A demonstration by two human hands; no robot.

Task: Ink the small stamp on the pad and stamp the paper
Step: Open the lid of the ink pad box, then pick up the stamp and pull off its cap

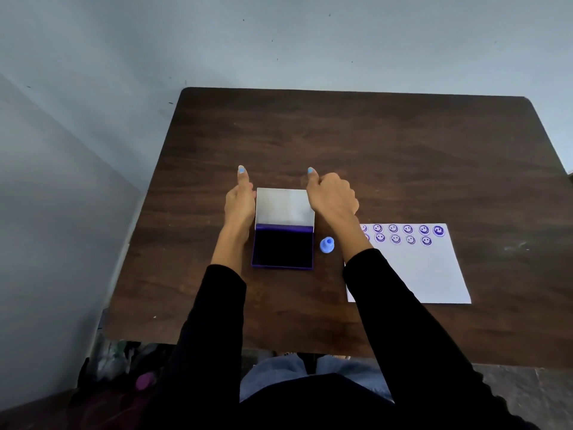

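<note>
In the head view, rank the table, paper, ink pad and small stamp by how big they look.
Largest to smallest as they appear:
1. table
2. paper
3. ink pad, with its open lid
4. small stamp
All lie at a similar distance, so the order is clear.

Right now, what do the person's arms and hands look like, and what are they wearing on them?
Both arms are covered by long black sleeves, the left sleeve and the right sleeve, which end short of the wrists. The left hand and right hand are bare, with no gloves, and no rings or watch visible. The thumbnails carry light blue polish. The other fingers are hidden from this view.
</note>
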